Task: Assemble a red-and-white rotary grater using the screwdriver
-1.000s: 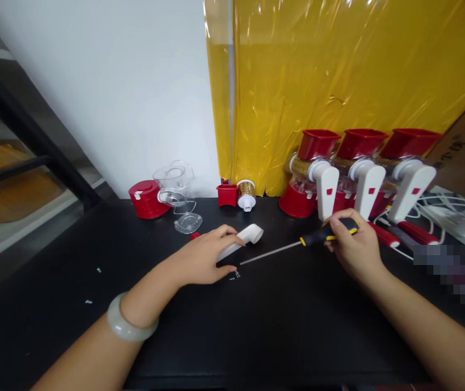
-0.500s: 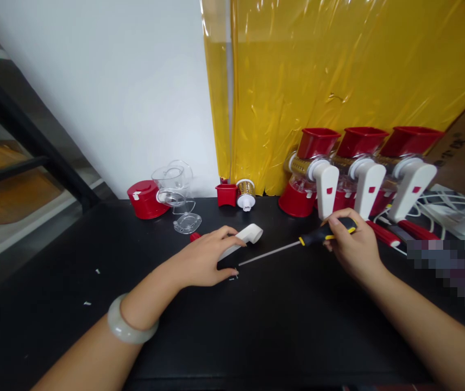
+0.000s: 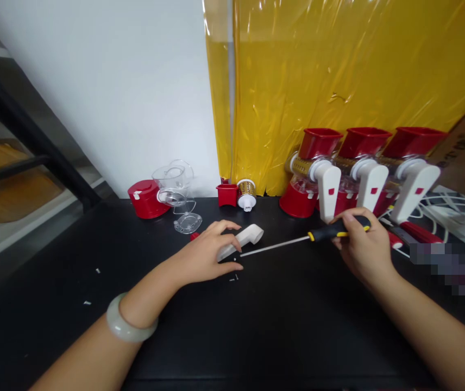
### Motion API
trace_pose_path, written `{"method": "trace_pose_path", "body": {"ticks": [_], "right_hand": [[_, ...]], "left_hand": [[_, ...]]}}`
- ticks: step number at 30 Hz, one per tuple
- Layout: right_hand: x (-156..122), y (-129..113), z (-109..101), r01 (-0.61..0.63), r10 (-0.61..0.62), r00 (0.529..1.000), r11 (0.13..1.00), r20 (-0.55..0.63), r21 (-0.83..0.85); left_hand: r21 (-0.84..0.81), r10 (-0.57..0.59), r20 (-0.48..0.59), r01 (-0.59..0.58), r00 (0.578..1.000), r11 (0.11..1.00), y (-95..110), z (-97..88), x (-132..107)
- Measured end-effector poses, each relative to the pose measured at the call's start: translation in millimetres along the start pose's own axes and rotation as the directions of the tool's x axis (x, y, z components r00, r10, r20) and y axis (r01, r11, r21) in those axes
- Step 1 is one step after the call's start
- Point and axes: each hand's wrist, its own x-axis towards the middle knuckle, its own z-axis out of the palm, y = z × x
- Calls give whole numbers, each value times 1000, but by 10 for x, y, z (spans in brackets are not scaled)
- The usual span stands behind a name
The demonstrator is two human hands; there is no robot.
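Note:
My left hand (image 3: 205,255) rests on a white plastic crank handle (image 3: 244,239) lying on the black table (image 3: 257,326), fingers curled over it, thumb below it. My right hand (image 3: 363,244) grips the black-and-yellow handle of a long screwdriver (image 3: 297,241). Its thin shaft points left, and the tip sits close to the white handle beside my left fingertips. Tiny screws (image 3: 233,278) lie on the table just under my left thumb.
Three red-and-white rotary graters (image 3: 363,174) stand at the back right before a yellow plastic sheet. A red base (image 3: 146,199), clear plastic parts (image 3: 175,187), a red cup (image 3: 227,194) and a metal drum (image 3: 246,193) sit at the back. White cables (image 3: 456,212) lie far right.
My right hand has lifted the screwdriver and shifted right, raising its tip from the table near the screws to the white handle's side. My left fingers have spread slightly.

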Motion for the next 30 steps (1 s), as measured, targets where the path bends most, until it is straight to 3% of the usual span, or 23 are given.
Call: {"method": "trace_pose_path", "body": {"ticks": [14,23,30], "right_hand": [[47,-92,-7,63,-57,996,993,-62,99],[58,-57,-37,47,-44,997,998,-62,47],[60,-73,-22,28,-22,996,997,-87,75]], "left_hand": [[5,120,-144,-120,982,993,-97,28,43],[-6,115,-113,-116,987,993,-85,21,38],[-70,181,-81,-187,980,980,-84,25,49]]}}
